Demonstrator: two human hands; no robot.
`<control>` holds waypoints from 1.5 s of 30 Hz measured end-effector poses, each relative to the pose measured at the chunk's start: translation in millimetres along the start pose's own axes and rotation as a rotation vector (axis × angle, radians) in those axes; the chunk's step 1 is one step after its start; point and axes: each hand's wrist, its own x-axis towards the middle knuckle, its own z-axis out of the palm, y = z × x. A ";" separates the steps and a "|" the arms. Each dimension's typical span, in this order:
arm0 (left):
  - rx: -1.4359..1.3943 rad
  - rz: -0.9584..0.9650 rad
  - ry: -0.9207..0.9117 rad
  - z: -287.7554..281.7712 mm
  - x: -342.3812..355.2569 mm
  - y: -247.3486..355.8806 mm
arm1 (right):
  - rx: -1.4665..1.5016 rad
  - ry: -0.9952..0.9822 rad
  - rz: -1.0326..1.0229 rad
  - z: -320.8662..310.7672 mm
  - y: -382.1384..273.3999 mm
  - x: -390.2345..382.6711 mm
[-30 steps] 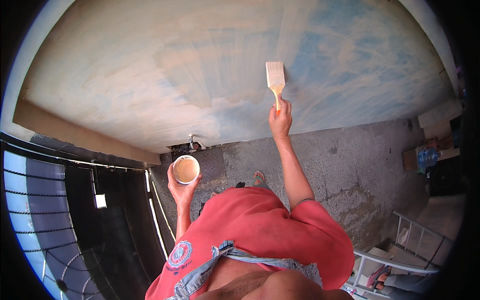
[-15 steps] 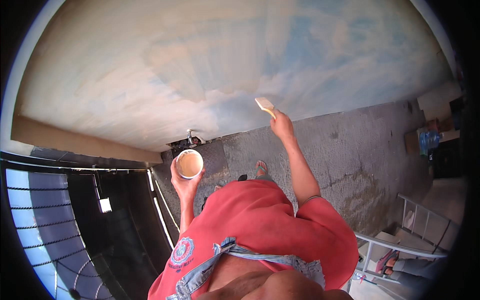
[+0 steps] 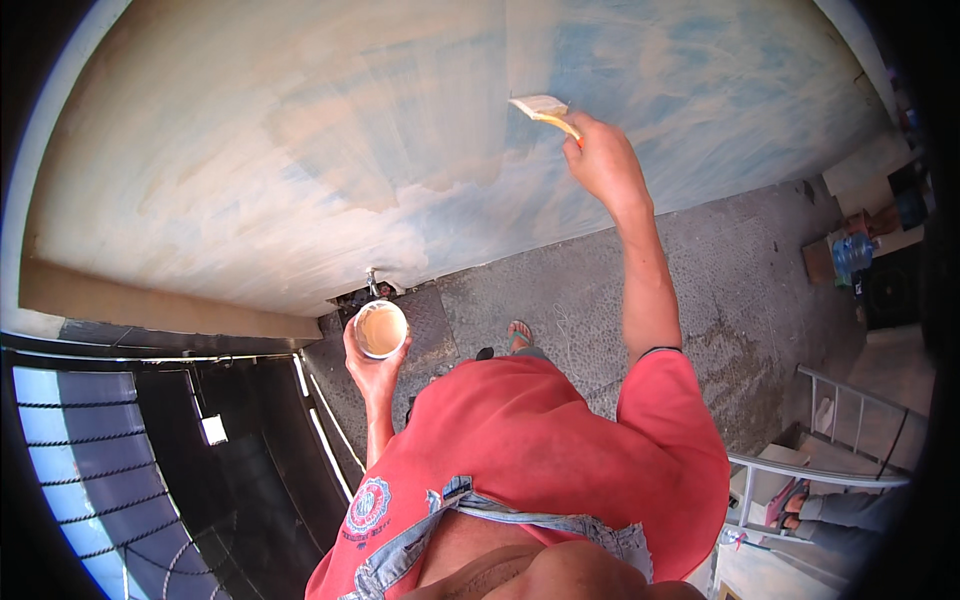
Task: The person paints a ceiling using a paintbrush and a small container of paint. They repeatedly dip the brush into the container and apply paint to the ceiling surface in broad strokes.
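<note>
My right hand [image 3: 606, 165] is raised ahead of me, its fingers wrapped round the yellow handle of a flat paintbrush [image 3: 541, 107]. The pale bristles are at the wall [image 3: 420, 130], which carries streaks of cream, beige and light blue; whether they touch it I cannot tell for sure. Lower and to the left, my left hand [image 3: 376, 372] grips a white tub of paint [image 3: 382, 330] from below and the sides. Beige paint shows inside it, with smears round the rim. Just beyond the tub, a metal tap [image 3: 373, 283] sticks out at the foot of the wall.
A textured grey floor [image 3: 600, 290] runs along the wall. At the right are a metal railing [image 3: 810, 470], a person's legs [image 3: 840, 512] and a blue water bottle [image 3: 853, 254]. To the left stands a dark gate [image 3: 250, 440] beside twisted bars [image 3: 90, 438].
My right hand has lifted the paintbrush higher up the wall, with the arm stretched further forward. My left hand still holds the tub in nearly the same place.
</note>
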 end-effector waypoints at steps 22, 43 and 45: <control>0.107 0.014 0.084 -0.7 -4.0 13.0 | 0.081 0.054 0.072 262.5 150.3 -103.8; 0.132 0.041 0.069 17.7 2.1 24.4 | 0.828 0.063 0.606 303.3 193.5 -262.6; 0.144 0.053 0.054 20.1 5.4 27.9 | 0.891 0.042 0.649 301.2 188.2 -260.0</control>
